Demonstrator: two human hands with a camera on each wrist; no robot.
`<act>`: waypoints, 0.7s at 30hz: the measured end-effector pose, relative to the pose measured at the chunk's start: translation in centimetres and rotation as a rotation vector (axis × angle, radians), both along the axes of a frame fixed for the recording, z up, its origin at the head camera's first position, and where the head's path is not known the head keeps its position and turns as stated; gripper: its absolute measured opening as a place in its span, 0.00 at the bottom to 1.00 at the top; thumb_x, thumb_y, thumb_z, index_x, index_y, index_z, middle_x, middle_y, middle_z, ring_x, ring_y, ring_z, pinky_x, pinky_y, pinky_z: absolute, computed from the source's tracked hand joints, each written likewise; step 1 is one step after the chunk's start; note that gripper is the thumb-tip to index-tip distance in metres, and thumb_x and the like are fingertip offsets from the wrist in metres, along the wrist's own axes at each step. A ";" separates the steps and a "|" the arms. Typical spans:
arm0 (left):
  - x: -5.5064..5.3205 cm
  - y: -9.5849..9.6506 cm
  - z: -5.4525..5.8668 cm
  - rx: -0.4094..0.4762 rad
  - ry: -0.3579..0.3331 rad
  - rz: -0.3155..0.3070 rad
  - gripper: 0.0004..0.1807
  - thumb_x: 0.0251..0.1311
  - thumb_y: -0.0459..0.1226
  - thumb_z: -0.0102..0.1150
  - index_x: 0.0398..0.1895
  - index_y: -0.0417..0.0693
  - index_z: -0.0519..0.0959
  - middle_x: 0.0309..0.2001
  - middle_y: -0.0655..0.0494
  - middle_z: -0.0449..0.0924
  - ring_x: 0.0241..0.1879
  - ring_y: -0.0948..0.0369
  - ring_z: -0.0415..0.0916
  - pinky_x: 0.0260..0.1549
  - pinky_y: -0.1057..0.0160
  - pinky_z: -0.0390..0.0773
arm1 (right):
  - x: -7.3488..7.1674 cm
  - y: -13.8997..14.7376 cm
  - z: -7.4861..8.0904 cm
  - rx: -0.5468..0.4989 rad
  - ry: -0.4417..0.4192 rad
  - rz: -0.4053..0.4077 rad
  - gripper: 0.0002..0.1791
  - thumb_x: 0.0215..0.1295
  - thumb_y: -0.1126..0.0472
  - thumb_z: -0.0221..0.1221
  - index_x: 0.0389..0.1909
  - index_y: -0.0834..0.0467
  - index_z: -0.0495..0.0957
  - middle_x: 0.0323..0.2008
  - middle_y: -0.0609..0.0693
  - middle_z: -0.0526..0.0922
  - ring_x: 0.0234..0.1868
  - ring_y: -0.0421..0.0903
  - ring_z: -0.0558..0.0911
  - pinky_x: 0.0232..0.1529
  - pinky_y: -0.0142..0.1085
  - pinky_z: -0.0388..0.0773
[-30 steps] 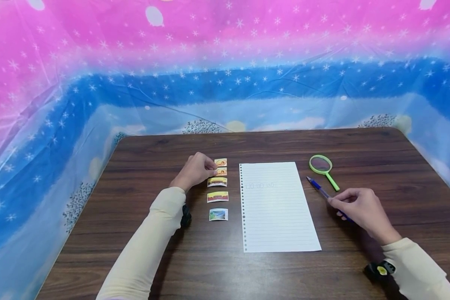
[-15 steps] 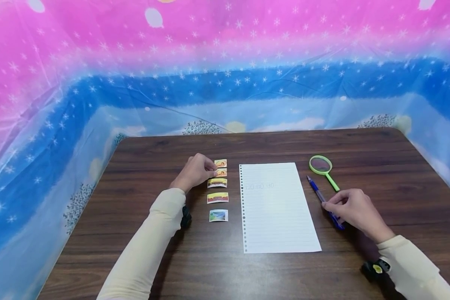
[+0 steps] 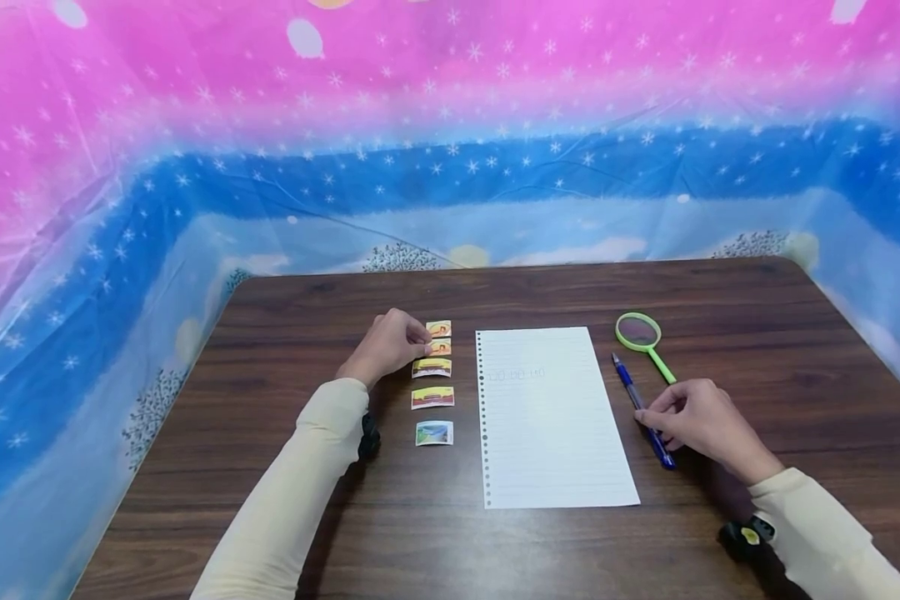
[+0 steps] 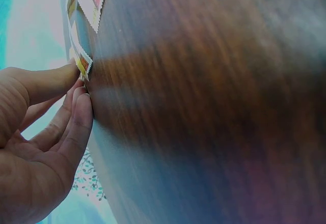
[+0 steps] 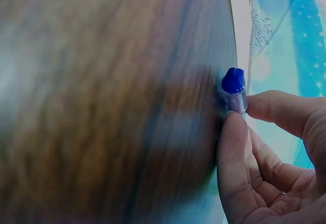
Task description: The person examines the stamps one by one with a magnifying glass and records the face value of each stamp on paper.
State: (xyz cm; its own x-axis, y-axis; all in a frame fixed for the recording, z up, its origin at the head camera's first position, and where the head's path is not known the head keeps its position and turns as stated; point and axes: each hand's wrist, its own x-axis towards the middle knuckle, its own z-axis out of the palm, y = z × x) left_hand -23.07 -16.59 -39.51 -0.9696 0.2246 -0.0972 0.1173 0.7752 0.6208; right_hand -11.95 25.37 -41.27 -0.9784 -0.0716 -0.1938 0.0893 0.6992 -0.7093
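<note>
Several postage stamps stand in a column left of the lined sheet in the head view. My left hand (image 3: pixel 388 343) pinches the left edge of the second stamp from the top (image 3: pixel 442 347), its thumb on the stamp (image 4: pixel 82 63) in the left wrist view. Just beyond lies another orange stamp (image 3: pixel 440 328); nearer me are a yellow stamp (image 3: pixel 432 368), a red-and-yellow one (image 3: pixel 432 397) and a blue-green one (image 3: pixel 435 433). Right of the sheet, my right hand (image 3: pixel 708 423) holds a blue pen (image 3: pixel 624 372) between thumb and fingers, low over the table. The pen's blue end (image 5: pixel 234 80) faces the right wrist camera.
Between the hands lies a punched, lined sheet (image 3: pixel 558 442) with faint handwritten numbers. A green magnifying glass (image 3: pixel 659 363) rests beyond the right hand, its handle's end close to the fingers. A patterned cloth (image 3: pixel 450 183) hangs behind the brown table (image 3: pixel 330 292).
My right hand has shifted left with the pen, now closer to the sheet's right edge, and the pen's near end has come into sight. The left hand stays at the same stamp.
</note>
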 end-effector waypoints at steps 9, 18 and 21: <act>0.0 0.0 -0.2 0.011 0.003 -0.009 0.07 0.66 0.34 0.66 0.44 0.42 0.88 0.42 0.51 0.86 0.42 0.56 0.82 0.46 0.53 0.82 | -0.2 1.1 0.9 0.009 0.098 0.017 0.19 0.66 0.51 0.68 0.36 0.65 0.84 0.27 0.52 0.85 0.25 0.47 0.84 0.26 0.38 0.84; 0.0 -0.1 -0.1 0.018 0.011 -0.014 0.07 0.66 0.34 0.66 0.44 0.41 0.88 0.41 0.50 0.86 0.42 0.56 0.82 0.45 0.54 0.83 | -1.3 2.2 1.8 0.030 0.202 -0.022 0.16 0.67 0.55 0.67 0.40 0.68 0.85 0.29 0.56 0.87 0.24 0.46 0.85 0.27 0.37 0.83; 0.0 -0.1 -0.1 0.017 0.003 -0.011 0.07 0.66 0.34 0.66 0.44 0.41 0.88 0.42 0.50 0.86 0.42 0.56 0.82 0.46 0.54 0.83 | -1.7 2.5 1.8 0.041 0.189 -0.042 0.16 0.67 0.56 0.67 0.42 0.67 0.85 0.30 0.56 0.87 0.25 0.47 0.86 0.27 0.37 0.83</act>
State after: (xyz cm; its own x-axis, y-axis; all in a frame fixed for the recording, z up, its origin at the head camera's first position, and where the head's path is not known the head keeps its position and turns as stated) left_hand -23.06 -16.71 -39.58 -0.9673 0.2371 -0.0900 0.1280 0.7630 0.6336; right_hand -13.64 27.90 -39.50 -0.9996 -0.0259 -0.0079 -0.0134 0.7264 -0.6871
